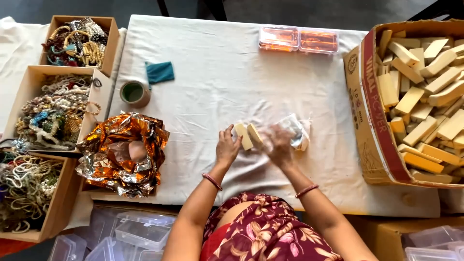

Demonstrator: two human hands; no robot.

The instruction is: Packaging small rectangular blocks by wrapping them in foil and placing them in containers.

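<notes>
My left hand (227, 146) holds a pale yellow block (243, 136) upright on the white cloth-covered table (217, 82). A second pale block (254, 135) leans against it on the right. My right hand (279, 145) is blurred with motion and grips a crumpled white cloth (296, 130), which it presses against the second block. Both hands meet near the middle of the table, close to its front edge.
A big cardboard box (369, 121) of several pale blocks stands at the right. Two clear lidded boxes (298, 39) sit at the back. Crumpled orange foil (123, 154), a small green-lined cup (134, 93), a teal cloth (160, 72) and trays of jewellery (55, 111) lie left.
</notes>
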